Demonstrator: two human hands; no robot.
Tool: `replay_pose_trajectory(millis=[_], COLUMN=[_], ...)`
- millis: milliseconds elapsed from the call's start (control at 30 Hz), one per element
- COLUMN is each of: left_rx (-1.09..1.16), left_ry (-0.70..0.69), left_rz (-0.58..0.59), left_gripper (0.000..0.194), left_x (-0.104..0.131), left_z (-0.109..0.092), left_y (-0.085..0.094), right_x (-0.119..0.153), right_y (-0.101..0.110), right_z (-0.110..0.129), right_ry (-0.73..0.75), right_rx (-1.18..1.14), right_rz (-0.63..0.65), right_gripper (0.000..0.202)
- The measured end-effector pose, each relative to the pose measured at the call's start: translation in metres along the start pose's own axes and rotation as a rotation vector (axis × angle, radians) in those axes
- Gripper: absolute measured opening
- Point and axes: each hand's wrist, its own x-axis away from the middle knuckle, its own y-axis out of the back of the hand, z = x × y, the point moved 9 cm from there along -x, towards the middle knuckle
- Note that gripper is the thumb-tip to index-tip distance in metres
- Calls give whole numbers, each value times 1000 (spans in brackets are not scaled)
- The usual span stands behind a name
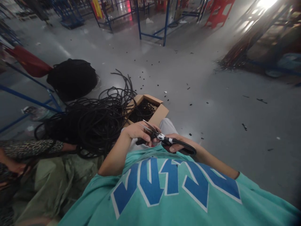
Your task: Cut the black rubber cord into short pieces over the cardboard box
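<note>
Nearest is the wearer's teal shirt, printed with large blue letters edged in white. Just beyond it, both forearms angle inward so that the hands meet above the lap. The right hand comes in from the right, its grip closed around the black handles of the scissors, thumb uppermost. The scissors lie in front of the body, long axis slanting: handles towards the lower right, tips towards the upper left, blades slightly parted. The left hand bends rightward at the wrist, back up, its grip clamped on a small dark piece; whether the blades touch that piece cannot be told. To the left, a co-worker's hand and patterned sleeve or trouser leg show beside olive cloth. Past the pale knee stands an open cardboard box holding small dark pieces, with a tangled heap of black cord against its left side. Farther off sit a round black bundle, scattered dark scraps on the grey floor, a blue metal frame and a red stool.
</note>
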Motion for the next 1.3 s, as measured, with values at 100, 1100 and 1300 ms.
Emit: replay_pose_trajectory(millis=[100,1100,1300], left_rx=[-21,273,337], left_ry=[-21,-510,-560], left_rz=[-16,-925,-863], left_gripper=[53,30,36], left_x=[3,27,39], left_z=[-2,-9,-2], left_y=[6,125,85], right_x=[2,22,13], right_y=[3,38,40], right_z=[-4,-31,-28], right_ry=[-25,-17,3], right_rx=[-7,-12,228], right_rz=[-5,-303,-316], right_gripper=[37,62,67])
